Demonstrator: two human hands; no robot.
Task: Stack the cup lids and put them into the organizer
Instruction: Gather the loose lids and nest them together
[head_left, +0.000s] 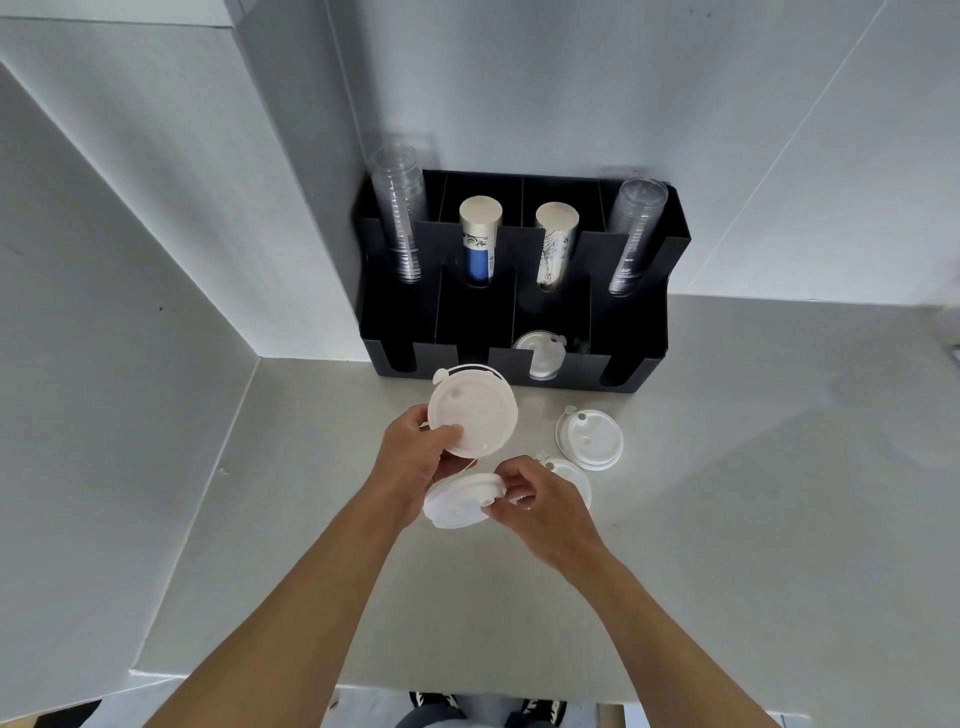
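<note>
Nearest, the right hand (540, 501) pinched a lower lid (457, 501); the left hand (415, 457) gripped an upper lid (475, 415) before the organizer (644, 306) at the bench's (727, 519) back edge.

— How is the light?
— Even, cool and fairly bright; the counter (727, 467) shows a soft sheen, with faint diffuse shadows beside the organizer (649, 291).
— Sharpness?
— Mostly crisp in the middle; the clear cup stacks (397, 218) look slightly smeared. Wide-angle bending curves the wall edges toward the frame's borders.
</note>
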